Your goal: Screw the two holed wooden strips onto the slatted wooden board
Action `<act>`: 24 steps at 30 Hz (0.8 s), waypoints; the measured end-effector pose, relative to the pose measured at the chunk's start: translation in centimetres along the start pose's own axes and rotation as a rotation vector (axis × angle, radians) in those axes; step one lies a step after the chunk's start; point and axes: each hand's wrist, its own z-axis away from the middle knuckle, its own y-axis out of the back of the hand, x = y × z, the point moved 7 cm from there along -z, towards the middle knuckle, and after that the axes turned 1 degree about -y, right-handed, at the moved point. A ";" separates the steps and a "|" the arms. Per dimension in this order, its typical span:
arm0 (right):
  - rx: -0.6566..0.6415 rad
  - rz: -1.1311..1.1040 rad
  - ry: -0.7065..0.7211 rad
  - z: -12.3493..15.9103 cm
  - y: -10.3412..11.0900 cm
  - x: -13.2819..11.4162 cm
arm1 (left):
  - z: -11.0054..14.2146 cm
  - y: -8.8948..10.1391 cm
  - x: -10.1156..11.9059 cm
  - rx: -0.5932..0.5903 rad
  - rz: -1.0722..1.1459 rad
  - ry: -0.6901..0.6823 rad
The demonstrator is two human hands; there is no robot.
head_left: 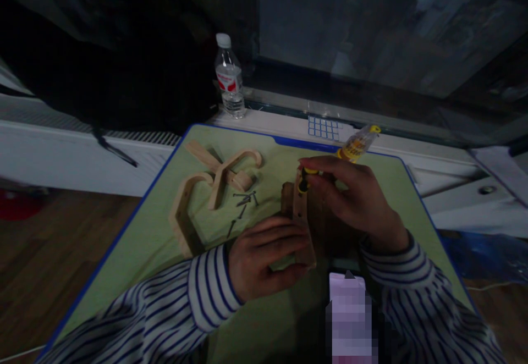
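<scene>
My left hand [264, 257] is closed around the lower part of a wooden piece [301, 204] with holes in its face, holding it against the table. My right hand [358, 193] pinches a short black and yellow screwdriver [304, 181] at its handle. The tool points down at the upper end of the wood; its tip is hidden. To the left of my hands lie several loose screws [242, 210]. Beyond them are a curved wooden hook [181, 210] and more hook-shaped wooden pieces [220, 182] lying across one another.
The green table [140, 254] has a blue rim. A phone [350, 314], its screen blurred out, lies near my right forearm. A clear container with a yellow tip [358, 143] lies at the far edge. On the sill stand a water bottle [230, 81] and a blue-gridded sheet [323, 127].
</scene>
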 end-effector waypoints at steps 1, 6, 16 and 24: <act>0.018 0.014 0.002 0.0 0.1 0.0 | 0.0 0.0 0.0 0.001 -0.003 0.001; 0.070 0.071 0.000 0.1 0.2 0.2 | -0.2 0.1 0.1 -0.007 -0.009 0.003; 0.010 -0.054 -0.003 -0.1 -0.2 -0.1 | -0.1 0.0 0.0 -0.005 -0.008 -0.008; -0.017 -0.030 -0.062 0.0 0.2 0.0 | 0.1 0.0 -0.2 -0.012 0.008 0.011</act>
